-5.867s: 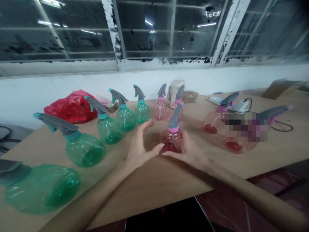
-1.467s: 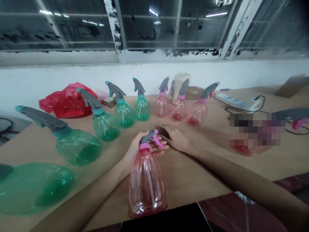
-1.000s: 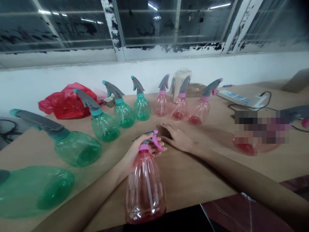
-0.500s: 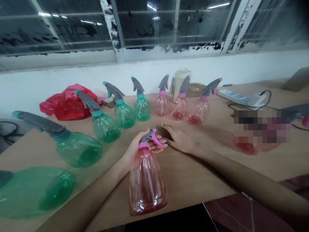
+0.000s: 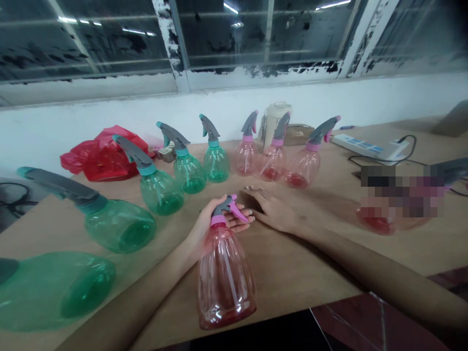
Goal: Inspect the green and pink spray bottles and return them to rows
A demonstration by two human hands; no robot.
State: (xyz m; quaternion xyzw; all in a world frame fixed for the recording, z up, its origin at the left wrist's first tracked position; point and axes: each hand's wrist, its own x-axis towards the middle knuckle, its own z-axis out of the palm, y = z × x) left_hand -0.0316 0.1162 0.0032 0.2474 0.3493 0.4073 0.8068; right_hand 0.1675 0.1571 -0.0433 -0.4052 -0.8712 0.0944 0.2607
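My left hand [image 5: 206, 224] is wrapped around the neck of a pink see-through spray bottle [image 5: 226, 282], just below its grey head. The bottle tilts with its base toward me, and its pink trigger points right, over my fingertips. A pale dip tube runs inside it. My right hand [image 5: 280, 212] lies palm down on the table [image 5: 288, 270], fingers stretched out and holding nothing, close to my left fingertips. Behind the hands stand a green spray bottle [image 5: 217, 163] and several others like it on the left, with a pink spray bottle [image 5: 302, 165] among those on the right.
A red plastic bag [image 5: 106, 156] lies at the back left. A cream container [image 5: 278, 117] and a brown packet [image 5: 298, 135] stand by the wall. A white power strip [image 5: 369, 146] with a black cable is at the right. One pink bottle at the far right is partly blurred out.
The held spray bottle's base has swung slightly right and toward me. My left hand keeps its hold, and my right hand stays flat on the table.
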